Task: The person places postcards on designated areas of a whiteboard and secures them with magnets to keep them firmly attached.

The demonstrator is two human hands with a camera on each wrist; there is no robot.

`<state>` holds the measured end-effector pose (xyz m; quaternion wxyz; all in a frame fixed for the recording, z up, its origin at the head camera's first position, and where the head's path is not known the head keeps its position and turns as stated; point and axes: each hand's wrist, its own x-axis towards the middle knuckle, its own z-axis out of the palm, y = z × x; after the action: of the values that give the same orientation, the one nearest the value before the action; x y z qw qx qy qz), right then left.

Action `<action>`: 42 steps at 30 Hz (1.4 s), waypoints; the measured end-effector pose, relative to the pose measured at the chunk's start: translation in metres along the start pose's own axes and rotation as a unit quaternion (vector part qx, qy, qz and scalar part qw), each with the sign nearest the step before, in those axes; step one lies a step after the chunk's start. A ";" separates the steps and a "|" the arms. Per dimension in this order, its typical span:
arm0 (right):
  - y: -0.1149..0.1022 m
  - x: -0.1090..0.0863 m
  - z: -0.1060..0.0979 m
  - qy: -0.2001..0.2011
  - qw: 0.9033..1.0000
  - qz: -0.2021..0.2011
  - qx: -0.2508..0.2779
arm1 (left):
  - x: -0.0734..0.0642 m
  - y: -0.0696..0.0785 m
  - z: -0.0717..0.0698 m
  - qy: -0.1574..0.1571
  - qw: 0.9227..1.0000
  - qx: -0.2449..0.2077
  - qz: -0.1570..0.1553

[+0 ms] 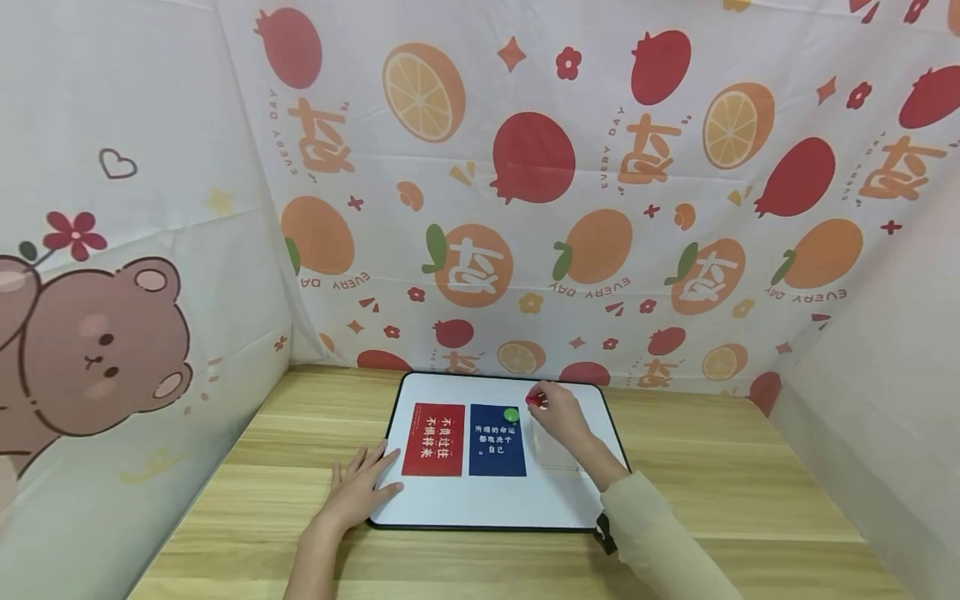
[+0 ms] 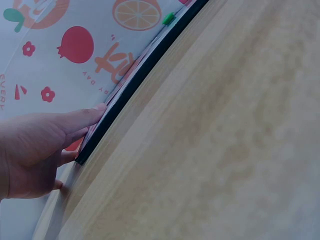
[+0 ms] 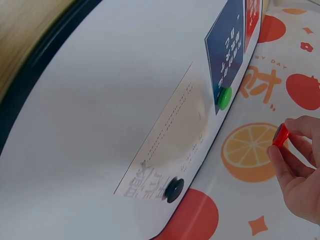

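Note:
A whiteboard [image 1: 431,504] with a black rim lies on the table. On it, from left to right, are a red card [image 1: 433,440], a dark blue card [image 1: 497,454] with a green round magnet [image 1: 511,414] at its top right corner, and a cream card [image 3: 172,127] with a black magnet [image 3: 174,190] at one end. My right hand [image 1: 561,412] pinches a red magnet [image 3: 281,135] between thumb and fingertips, raised above the board and partly covering the cream card in the head view. With fingers spread, my left hand [image 1: 358,492] rests on the board's left edge.
The wooden table [image 1: 712,467] extends on both sides of the board. Behind it hangs a fruit-patterned cloth [image 1: 600,167], close to the board's far edge. A cloth with a bear print [image 1: 105,350] hangs at the left. Something black [image 1: 604,533] shows beside the right sleeve.

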<state>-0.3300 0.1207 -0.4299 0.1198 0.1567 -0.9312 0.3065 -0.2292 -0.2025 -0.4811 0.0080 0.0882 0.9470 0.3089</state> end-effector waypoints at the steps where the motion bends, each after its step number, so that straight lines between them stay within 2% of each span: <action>1: 0.000 0.000 0.001 -0.001 1.000 0.000 0.000 | 0.000 0.000 0.000 0.000 1.000 0.000 0.000; 9: -0.006 0.002 0.004 0.002 1.000 -0.009 -0.009 | 0.000 0.000 0.001 0.001 1.000 -0.002 -0.002; 16: -0.011 0.003 0.010 -0.010 1.000 -0.001 -0.014 | -0.001 -0.002 0.002 -0.001 1.000 -0.003 -0.005; 42: -0.032 0.011 0.027 -0.024 1.000 -0.005 -0.004 | -0.001 -0.001 0.001 -0.001 1.000 0.002 -0.002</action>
<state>-0.3322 0.0774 -0.4306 0.1001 0.1685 -0.9341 0.2983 -0.2288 -0.2030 -0.4829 0.0094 0.0866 0.9478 0.3069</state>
